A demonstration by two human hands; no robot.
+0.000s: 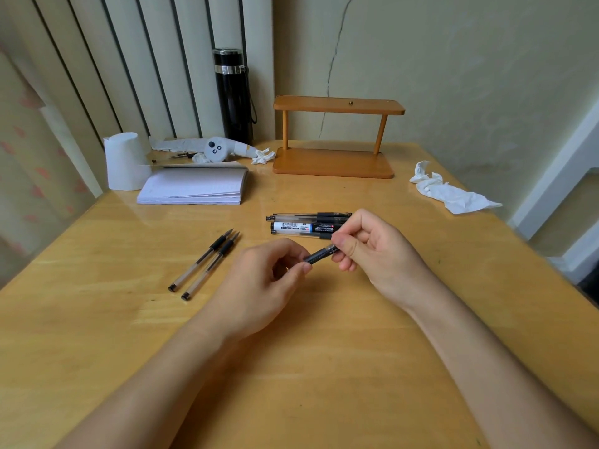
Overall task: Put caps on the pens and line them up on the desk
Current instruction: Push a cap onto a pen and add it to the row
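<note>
Both hands hold one dark pen (320,255) just above the wooden desk (291,367) at its middle. My left hand (269,280) pinches the pen's lower left end, and my right hand (369,247) grips its upper right end; whether a cap is on it is hidden by the fingers. Two uncapped clear pens (204,264) with black grips lie side by side to the left, tips pointing up and right. Behind my hands lie several capped pens (304,223) in a row, one with a white label.
A white notepad (194,189) and a paper roll (124,162) sit at the back left, with a grey controller (217,149) and a black flask (234,95) behind. A wooden two-tier stand (334,163) is at the back centre. Crumpled tissue (447,189) lies at the right.
</note>
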